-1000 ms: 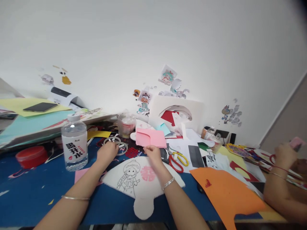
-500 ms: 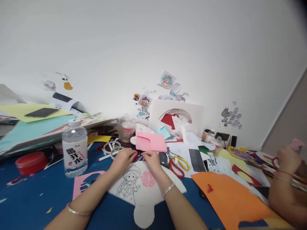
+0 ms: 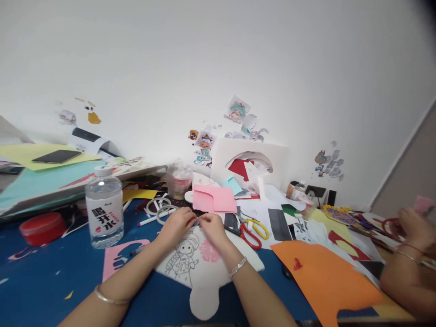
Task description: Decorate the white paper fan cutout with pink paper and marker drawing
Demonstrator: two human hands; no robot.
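On the blue table lies a white fan-shaped cutout (image 3: pixel 204 302) with a rounded tab at its near end. It bears a line drawing of a braided figure in a hat (image 3: pixel 185 256) and a pink cut-paper pattern (image 3: pixel 210 251). Over its far edge, my left hand (image 3: pixel 179 225) and my right hand (image 3: pixel 213 230) nearly meet, fingertips pinched together. Whatever sits between them is small and mostly covered by the fingers. Just right of my right hand lie red-handled scissors (image 3: pixel 251 236) and yellow-handled scissors (image 3: pixel 260 229).
A water bottle (image 3: pixel 104 209) and a red tub (image 3: pixel 43 229) stand left. Tape rings (image 3: pixel 165 213), a pink paper piece (image 3: pixel 214 199) and a white board with a cut opening (image 3: pixel 250 147) lie beyond my hands. Orange paper (image 3: pixel 327 281) and another person's hand (image 3: pixel 413 227) are right.
My two hands have drawn closer together, covering the small dark red and blue bits seen between them before. The view has shifted slightly. At right, the other person's hand has moved a little.
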